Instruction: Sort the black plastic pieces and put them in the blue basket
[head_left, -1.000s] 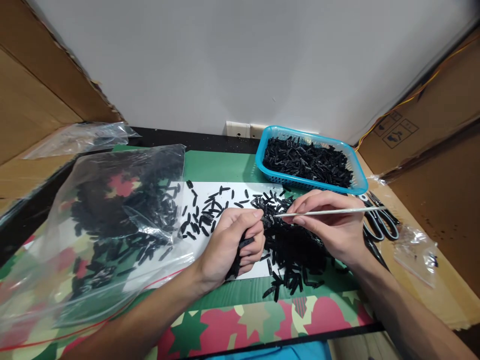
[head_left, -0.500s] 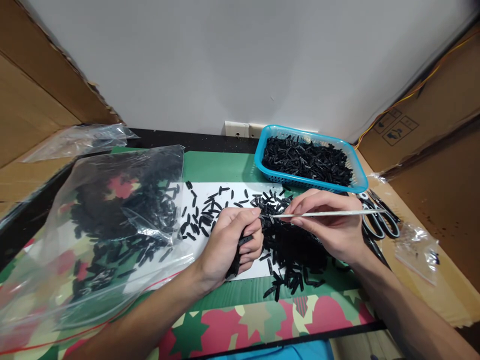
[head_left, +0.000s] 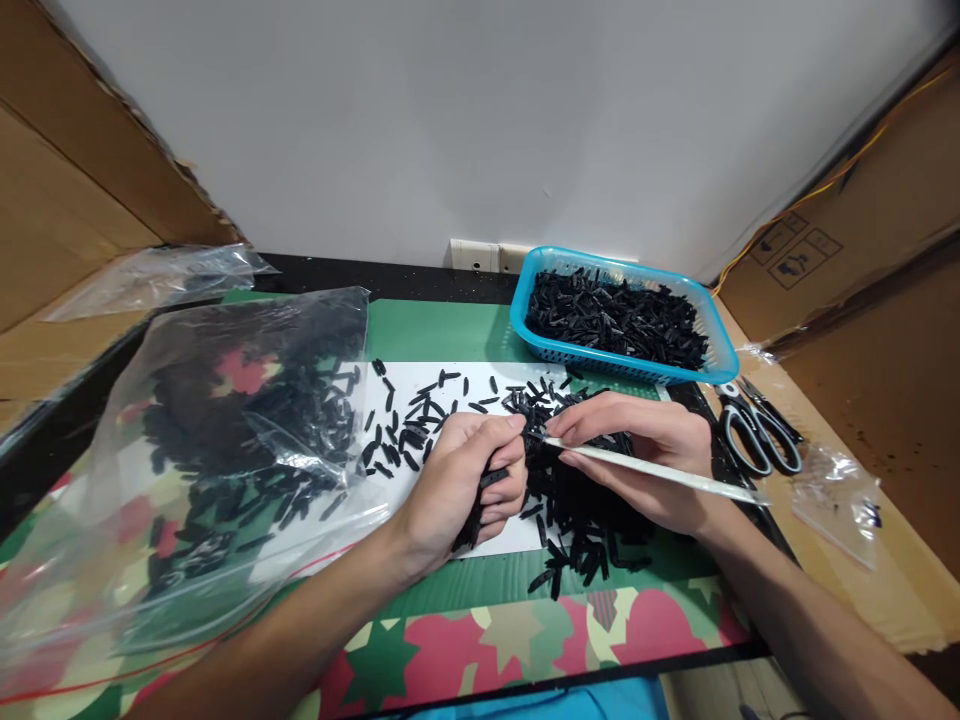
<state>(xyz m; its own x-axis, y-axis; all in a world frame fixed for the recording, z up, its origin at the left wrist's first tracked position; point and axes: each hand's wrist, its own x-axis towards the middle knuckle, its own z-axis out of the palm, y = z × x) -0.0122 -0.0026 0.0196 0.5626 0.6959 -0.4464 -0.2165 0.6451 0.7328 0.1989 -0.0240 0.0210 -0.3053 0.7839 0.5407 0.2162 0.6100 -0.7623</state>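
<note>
My left hand (head_left: pixel 472 465) is curled around several small black strips (head_left: pixel 471 522), whose ends poke out below the palm. Between its thumb and forefinger it pinches one more black piece, mostly hidden. A long, thin whitish stick (head_left: pixel 667 475) is gripped near its left end by my right hand (head_left: pixel 645 450). The stick's dark tip reaches the left fingertips; whether it touches the pinched piece I cannot tell. Beneath both hands, a dark heap of loose black strips (head_left: pixel 577 550) covers part of a white sheet (head_left: pixel 442 376) and a green mat (head_left: pixel 439 330).
A blue plastic basket (head_left: pixel 626 362) full of black strips stands behind my right hand. On the left lies a clear zip bag (head_left: pixel 300 450) holding more strips. Scissors (head_left: pixel 757 440) and a small clear bag (head_left: pixel 840 505) lie at right, beside cardboard (head_left: pixel 900 330).
The stick's right end has swung down, so it now slopes. My right hand has shifted slightly left and turned. My left hand keeps nearly the same place and its strips.
</note>
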